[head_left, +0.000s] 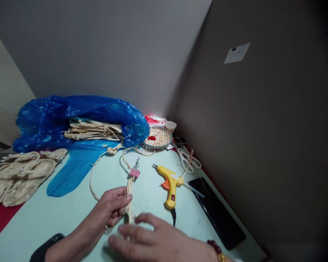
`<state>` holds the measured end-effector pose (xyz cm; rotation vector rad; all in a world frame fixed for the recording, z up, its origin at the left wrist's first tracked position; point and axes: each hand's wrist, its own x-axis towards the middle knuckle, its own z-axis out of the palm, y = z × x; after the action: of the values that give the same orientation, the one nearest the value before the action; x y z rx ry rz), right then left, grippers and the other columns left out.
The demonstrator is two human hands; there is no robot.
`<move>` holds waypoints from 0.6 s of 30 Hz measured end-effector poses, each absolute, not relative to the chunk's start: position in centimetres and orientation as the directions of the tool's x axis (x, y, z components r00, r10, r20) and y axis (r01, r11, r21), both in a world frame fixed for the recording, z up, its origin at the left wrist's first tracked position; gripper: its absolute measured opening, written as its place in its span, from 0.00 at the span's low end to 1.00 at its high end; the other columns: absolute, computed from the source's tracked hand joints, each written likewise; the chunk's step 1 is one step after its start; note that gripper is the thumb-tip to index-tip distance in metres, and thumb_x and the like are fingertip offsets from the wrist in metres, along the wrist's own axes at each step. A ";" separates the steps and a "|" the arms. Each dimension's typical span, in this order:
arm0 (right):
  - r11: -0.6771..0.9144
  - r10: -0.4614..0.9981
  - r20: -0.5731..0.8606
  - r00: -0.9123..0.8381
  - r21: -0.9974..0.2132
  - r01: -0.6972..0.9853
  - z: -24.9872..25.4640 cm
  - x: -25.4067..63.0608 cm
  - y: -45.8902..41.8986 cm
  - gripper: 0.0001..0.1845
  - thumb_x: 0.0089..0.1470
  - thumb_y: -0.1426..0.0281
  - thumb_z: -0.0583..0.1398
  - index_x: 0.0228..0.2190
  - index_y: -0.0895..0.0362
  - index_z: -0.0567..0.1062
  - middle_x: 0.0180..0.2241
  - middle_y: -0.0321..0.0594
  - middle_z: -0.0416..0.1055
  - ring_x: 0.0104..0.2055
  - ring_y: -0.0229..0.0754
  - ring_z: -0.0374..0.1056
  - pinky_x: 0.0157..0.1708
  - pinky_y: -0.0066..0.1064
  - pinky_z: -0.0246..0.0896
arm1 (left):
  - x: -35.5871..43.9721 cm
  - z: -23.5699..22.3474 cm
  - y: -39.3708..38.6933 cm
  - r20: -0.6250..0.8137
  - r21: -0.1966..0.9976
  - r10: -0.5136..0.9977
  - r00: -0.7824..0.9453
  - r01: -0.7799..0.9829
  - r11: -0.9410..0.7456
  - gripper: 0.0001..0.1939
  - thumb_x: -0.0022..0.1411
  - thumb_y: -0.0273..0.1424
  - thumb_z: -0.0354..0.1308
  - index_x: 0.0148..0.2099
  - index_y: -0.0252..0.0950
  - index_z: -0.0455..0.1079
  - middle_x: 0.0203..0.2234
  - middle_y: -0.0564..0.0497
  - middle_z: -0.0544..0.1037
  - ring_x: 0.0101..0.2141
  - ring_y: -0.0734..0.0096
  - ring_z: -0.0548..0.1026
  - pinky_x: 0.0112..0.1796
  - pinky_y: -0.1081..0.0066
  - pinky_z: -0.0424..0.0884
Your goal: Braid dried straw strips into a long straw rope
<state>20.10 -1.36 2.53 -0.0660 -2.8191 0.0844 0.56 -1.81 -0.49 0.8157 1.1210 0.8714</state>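
Note:
My left hand (pixel 115 205) is closed, its thumb pinching a pale straw strip (pixel 129 187) that runs upright toward me. A pink binder clip (pixel 135 173) grips the far end of this strip, where a thin twisted straw cord (pixel 125 162) also joins. Below and to the right, my right hand (pixel 153 238) hovers over the strip's near end, fingers apart and slightly blurred. Its fingers partly cover that lower end, so I cannot tell whether they touch it. Another length of twisted cord (pixel 91 178) curves along the table left of the clip.
A yellow glue gun (pixel 169 183) and a black phone (pixel 218 214) lie to the right, with white-handled scissors (pixel 186 160) behind. A blue plastic bag (pixel 51 116) holds a straw bundle (pixel 95 130). Woven straw slippers (pixel 24 174) lie left; a woven basket (pixel 162 136) stands by the wall.

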 end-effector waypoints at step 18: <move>0.058 0.925 0.074 -0.373 -0.997 -0.053 8.4 21.5 0.5 0.12 0.64 0.62 0.52 0.31 0.55 0.66 0.17 0.30 0.67 0.14 0.28 0.54 0.15 0.21 0.46 | 0.3 -0.4 -1.8 -0.325 0.893 0.920 0.220 -0.250 0.375 0.13 0.62 0.38 0.56 0.32 0.32 0.70 0.19 0.61 0.56 0.19 0.82 0.41 0.18 0.76 0.38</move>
<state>21.51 0.46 8.39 -0.9213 -1.4832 1.4502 0.27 -1.81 -0.42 0.8159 1.0260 0.9471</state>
